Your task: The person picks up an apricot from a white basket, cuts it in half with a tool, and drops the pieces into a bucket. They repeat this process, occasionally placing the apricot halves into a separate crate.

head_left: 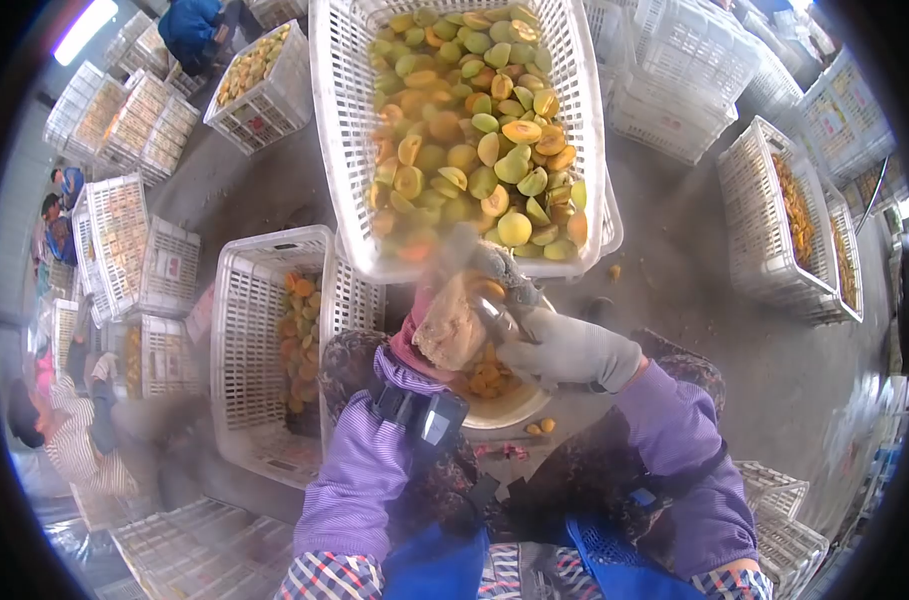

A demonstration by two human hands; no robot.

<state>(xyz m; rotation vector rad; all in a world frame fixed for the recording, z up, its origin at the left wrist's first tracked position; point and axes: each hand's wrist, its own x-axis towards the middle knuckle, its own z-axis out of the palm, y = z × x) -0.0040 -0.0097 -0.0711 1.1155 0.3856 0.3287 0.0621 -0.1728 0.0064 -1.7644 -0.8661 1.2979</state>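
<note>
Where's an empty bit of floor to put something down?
Bare floor lies between the big fruit crate and the right-hand crates. The left crates stand packed, and around the bowl it is crowded too.

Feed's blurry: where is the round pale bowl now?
Head view, centre: the round pale bowl sits under the left hand and right hand, just below the large white plastic basket of halved fruit.

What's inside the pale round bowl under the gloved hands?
Orange fruit pieces lie in the pale round bowl. The tan-gloved left hand and grey-gloved right hand cover most of it, so the rest is hidden.
</note>
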